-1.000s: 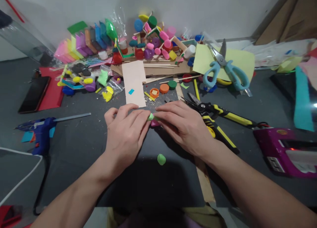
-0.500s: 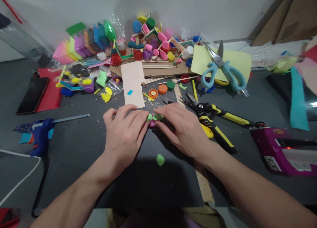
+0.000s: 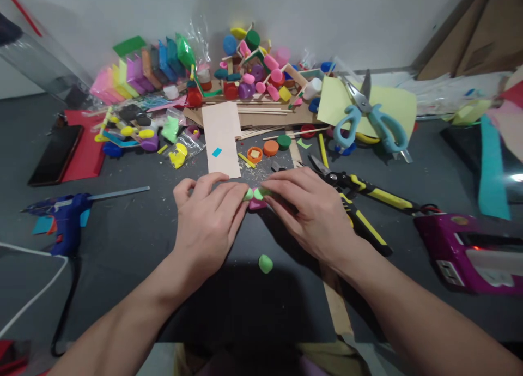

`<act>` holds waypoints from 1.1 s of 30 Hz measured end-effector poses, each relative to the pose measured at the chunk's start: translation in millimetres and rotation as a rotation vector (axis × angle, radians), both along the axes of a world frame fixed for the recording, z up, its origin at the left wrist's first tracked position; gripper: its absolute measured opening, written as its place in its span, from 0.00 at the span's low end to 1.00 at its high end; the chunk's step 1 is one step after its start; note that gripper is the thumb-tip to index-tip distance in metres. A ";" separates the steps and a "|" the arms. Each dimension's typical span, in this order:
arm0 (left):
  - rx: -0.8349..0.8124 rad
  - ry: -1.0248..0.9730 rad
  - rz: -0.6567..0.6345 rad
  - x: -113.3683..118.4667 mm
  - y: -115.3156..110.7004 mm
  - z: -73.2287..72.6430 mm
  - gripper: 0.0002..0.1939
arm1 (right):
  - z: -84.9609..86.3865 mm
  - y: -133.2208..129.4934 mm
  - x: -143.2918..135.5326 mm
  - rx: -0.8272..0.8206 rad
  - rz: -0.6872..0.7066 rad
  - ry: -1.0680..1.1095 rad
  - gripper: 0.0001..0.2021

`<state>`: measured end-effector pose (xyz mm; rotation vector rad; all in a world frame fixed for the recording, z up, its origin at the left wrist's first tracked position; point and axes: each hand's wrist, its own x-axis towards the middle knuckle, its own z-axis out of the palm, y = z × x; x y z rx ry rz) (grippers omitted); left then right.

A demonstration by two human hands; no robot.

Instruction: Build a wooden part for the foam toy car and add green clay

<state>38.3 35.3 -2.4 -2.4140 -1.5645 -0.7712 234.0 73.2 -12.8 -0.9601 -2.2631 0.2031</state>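
Observation:
Fingertips of my left hand (image 3: 210, 220) pinch a light green piece of clay (image 3: 248, 194). Opposite it, my right hand (image 3: 312, 215) pinches another light green piece of clay (image 3: 259, 194), and the two pieces nearly meet. Just beneath them shows a magenta piece (image 3: 257, 204), largely covered by fingers; whether it is gripped too, I cannot tell. Nearer to me, a separate light green clay lump (image 3: 265, 264) lies on the dark table (image 3: 229, 310).
A white card strip (image 3: 223, 141) and bottle caps (image 3: 271, 147) lie beyond my hands. Yellow-black pliers (image 3: 371, 193), blue-handled scissors (image 3: 365, 106) and a magenta device (image 3: 466, 250) are to the right. A blue glue gun (image 3: 67, 220) is at left; clay packets (image 3: 134, 73) stand behind.
Both hands shift very slightly, and a little more of the magenta piece shows beneath the green clay. The whole view has moved a touch. The loose green lump stays put.

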 end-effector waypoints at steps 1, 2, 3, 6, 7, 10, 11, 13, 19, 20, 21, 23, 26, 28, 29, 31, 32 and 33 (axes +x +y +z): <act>-0.003 -0.001 -0.001 0.0 -0.1 0.1 0.05 | -0.4 0.4 -0.4 -0.004 0.014 -0.007 0.08; -0.007 -0.002 -0.002 0.1 -0.3 0.2 0.05 | -0.8 0.9 -0.6 -0.007 0.027 -0.016 0.08; -0.008 -0.002 -0.002 0.1 -0.4 0.3 0.05 | -1.3 1.3 -0.8 -0.006 0.036 -0.023 0.09; -0.005 -0.003 -0.003 0.0 -0.5 0.5 0.05 | -2.2 2.2 -1.1 0.001 0.048 -0.033 0.09; -0.008 -0.003 -0.003 -0.1 -0.5 0.4 0.05 | -2.3 2.3 -1.2 -0.001 0.051 -0.033 0.09; -0.010 -0.005 -0.003 -0.1 -0.3 0.0 0.05 | -1.7 2.1 -1.4 -0.014 0.059 -0.026 0.10; -0.008 -0.006 -0.004 -0.1 -0.3 -0.2 0.05 | -1.3 2.0 -1.4 -0.018 0.062 -0.020 0.10; 0.000 -0.006 -0.002 0.1 -0.6 -0.2 0.06 | -0.6 2.0 -1.2 -0.026 0.067 0.002 0.09; 0.004 0.011 0.001 -0.3 -1.6 2.1 0.07 | -0.7 2.6 0.1 -0.037 0.046 0.074 0.08; 0.003 0.007 0.003 -0.6 -1.6 2.7 0.08 | -0.8 2.7 0.2 -0.038 0.041 0.080 0.08; 0.001 0.002 0.006 -1.0 -1.7 3.3 0.09 | -0.8 2.6 0.3 -0.038 0.038 0.086 0.08; -0.003 -0.009 0.010 -1.6 -1.8 4.3 0.11 | -0.5 2.5 0.1 -0.034 0.038 0.098 0.08; 0.012 -0.022 0.004 -2.0 -2.1 5.2 0.09 | 0.0 2.3 -0.3 -0.027 0.055 0.094 0.07; 0.029 -0.025 -0.013 -1.9 -2.3 4.9 0.07 | -0.1 2.5 -0.5 -0.029 0.062 0.080 0.08; 0.035 -0.025 -0.022 -1.7 -2.3 4.5 0.07 | -0.3 2.7 -0.4 -0.030 0.062 0.075 0.08; 0.042 -0.028 -0.030 -1.4 -1.9 3.1 0.06 | -0.7 3.2 -0.3 -0.028 0.059 0.070 0.08; 0.047 -0.031 -0.031 -1.3 -1.6 2.2 0.06 | -0.8 3.4 -0.2 -0.026 0.059 0.069 0.08; 0.053 -0.035 -0.032 -1.2 -1.2 1.3 0.06 | -0.9 3.5 -0.2 -0.023 0.059 0.068 0.08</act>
